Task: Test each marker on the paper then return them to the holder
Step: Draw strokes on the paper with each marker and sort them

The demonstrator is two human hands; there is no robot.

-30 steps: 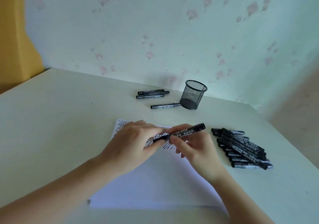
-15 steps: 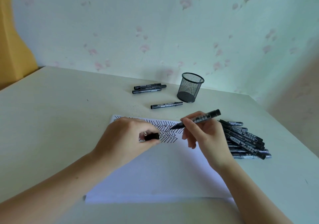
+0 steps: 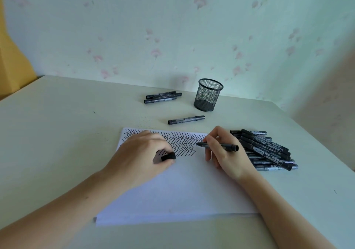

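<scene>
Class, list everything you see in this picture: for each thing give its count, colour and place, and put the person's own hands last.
Table: one, pale cream, against the wall.
Paper: one white sheet, at the table's near middle, black zigzag test marks along its far part.
Holder: one black mesh cup, upright, behind the paper; no markers show in it.
Loose markers: three, black and grey; two lying left of the holder, one in front of it.
Marker pile: black and grey, right of the paper; count unclear.
Cap: one, black, pinched by the left hand.
Open marker: one, black, tip at the paper.
Wall: pale green, pink flowers.
Left hand: on the paper.
Right hand: grips the open marker.
</scene>
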